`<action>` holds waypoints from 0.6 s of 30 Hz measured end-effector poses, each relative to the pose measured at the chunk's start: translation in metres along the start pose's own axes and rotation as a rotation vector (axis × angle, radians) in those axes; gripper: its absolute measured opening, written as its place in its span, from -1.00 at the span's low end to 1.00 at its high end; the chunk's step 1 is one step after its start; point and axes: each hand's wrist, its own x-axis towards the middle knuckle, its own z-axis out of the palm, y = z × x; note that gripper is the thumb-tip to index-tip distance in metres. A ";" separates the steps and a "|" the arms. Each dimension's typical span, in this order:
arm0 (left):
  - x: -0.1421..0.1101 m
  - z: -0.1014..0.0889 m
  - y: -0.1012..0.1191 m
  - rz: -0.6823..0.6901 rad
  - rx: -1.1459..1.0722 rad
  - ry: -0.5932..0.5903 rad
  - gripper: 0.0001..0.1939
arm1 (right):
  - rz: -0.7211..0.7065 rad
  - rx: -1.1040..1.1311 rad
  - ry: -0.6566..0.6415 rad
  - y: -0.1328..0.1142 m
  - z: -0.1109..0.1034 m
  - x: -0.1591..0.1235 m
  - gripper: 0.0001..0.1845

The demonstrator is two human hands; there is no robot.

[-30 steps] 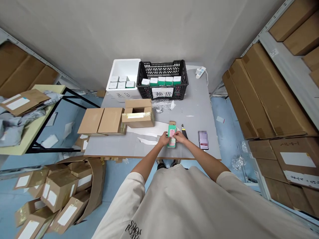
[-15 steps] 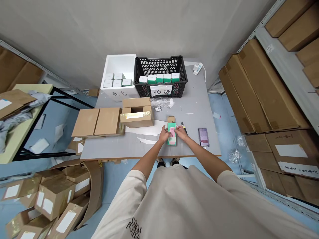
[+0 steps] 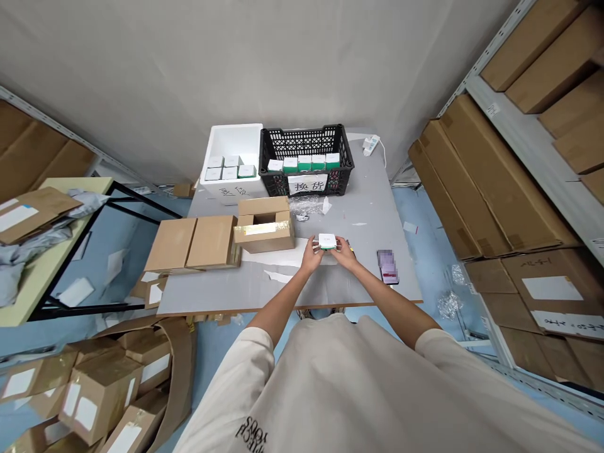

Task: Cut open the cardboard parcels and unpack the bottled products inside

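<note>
A small white-and-green box [image 3: 327,241] is held between both my hands above the front part of the table, its white end facing up. My left hand [image 3: 311,255] grips its left side, and my right hand [image 3: 345,254] grips its right side. Part of a dark-handled cutter [image 3: 350,246] shows behind my right hand. Similar boxes stand in the black crate [image 3: 346,165] and in the white foam box [image 3: 207,141] at the back. To the left of my hands is an open cardboard box [image 3: 264,239].
Two closed cardboard boxes [image 3: 212,239] sit at the table's left. A phone [image 3: 387,267] lies at the right, and a power strip [image 3: 370,145] at the back right. Bubble wrap [image 3: 306,204] lies before the crate. Shelves with cartons [image 3: 491,182] flank the right side.
The box was lying with its green-and-pink face up and its brown end flap open; now it is tipped upright, with a white end on top. The view has also shifted slightly.
</note>
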 end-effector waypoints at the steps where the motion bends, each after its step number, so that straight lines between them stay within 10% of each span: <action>1: -0.001 -0.001 0.000 0.006 0.006 -0.015 -0.19 | -0.001 -0.002 0.001 -0.001 -0.002 -0.002 -0.42; 12: 0.002 -0.012 -0.001 0.024 0.094 -0.068 -0.37 | -0.166 -0.117 0.220 -0.035 -0.022 0.003 -0.74; 18: -0.003 -0.022 0.005 0.215 0.238 -0.060 -0.30 | -0.185 -0.240 0.020 -0.027 -0.023 0.015 -0.48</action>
